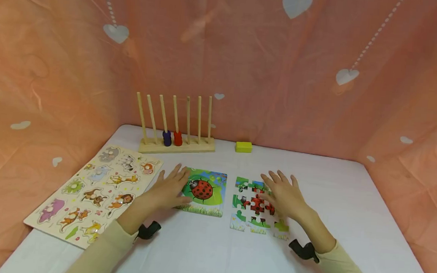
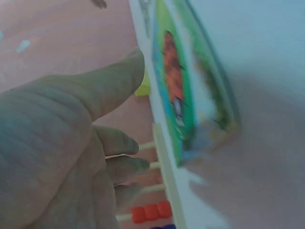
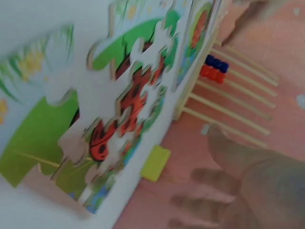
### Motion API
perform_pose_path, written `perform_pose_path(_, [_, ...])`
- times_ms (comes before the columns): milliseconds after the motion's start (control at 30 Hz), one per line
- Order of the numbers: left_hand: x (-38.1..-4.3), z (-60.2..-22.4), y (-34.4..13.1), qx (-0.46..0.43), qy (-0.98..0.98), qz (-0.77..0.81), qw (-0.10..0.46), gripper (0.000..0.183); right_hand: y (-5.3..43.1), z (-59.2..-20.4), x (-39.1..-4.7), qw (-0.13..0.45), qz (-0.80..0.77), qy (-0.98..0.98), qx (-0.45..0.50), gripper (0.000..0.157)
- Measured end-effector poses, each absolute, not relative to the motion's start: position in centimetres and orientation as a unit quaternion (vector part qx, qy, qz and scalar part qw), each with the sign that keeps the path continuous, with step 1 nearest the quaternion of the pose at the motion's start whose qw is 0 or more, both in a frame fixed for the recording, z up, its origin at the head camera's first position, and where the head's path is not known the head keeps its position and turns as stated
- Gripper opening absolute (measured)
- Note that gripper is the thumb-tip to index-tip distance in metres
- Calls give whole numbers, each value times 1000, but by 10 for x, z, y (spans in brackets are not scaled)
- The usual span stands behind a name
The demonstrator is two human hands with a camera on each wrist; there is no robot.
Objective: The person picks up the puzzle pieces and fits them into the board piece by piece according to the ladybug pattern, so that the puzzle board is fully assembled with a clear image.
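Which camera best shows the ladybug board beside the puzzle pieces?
The head view: the ladybug board shows almost whole, the left hand hiding part of its left edge. The left wrist view shows it slanted, partly blurry; the right wrist view, a narrow slanted strip.

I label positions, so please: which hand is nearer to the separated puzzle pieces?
Right. The right hand is above the right side of the puzzle pieces; the left hand is farther away, by the left edge of the ladybug board.
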State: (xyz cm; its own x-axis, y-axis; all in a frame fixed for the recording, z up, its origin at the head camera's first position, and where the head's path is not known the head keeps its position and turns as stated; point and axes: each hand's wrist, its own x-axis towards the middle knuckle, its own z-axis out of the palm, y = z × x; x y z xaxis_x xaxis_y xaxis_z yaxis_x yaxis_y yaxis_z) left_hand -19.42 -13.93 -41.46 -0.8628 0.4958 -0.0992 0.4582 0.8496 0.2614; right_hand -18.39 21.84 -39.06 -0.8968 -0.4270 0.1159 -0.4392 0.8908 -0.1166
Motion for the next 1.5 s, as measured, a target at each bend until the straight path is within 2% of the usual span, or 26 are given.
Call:
perform_pose_path(133, [-193, -419, -149, 240, 953, 149, 112, 84, 217, -391, -208, 31, 128, -958, 256, 40])
perform_pose_path(267, [-189, -423, -155, 239, 953, 146, 113, 78, 212, -394, -228, -25, 189, -941, 281, 32])
perform_pose_path(433, [-185, -429, -158, 248, 953, 139, 107, 73, 201, -401, -242, -105, 227, -919, 305, 37])
perform_pose_path(567, [-186, -433, -159, 260, 950, 137, 102, 73, 189, -404, -247, -135, 239, -909, 314, 42])
perform_pose_path(867, [-189, -433, -162, 263, 950, 133, 105, 79, 171, -412, -256, -137, 207, -924, 289, 49])
perform_pose_path(1233, [-197, -433, -160, 269, 949, 133, 94, 84, 166, -407, -258, -112, 175, -937, 282, 53])
perform_pose_path(1500, [-192, -429, -160, 272, 948, 136, 93, 83, 166, -411, -256, -102, 185, -939, 272, 48])
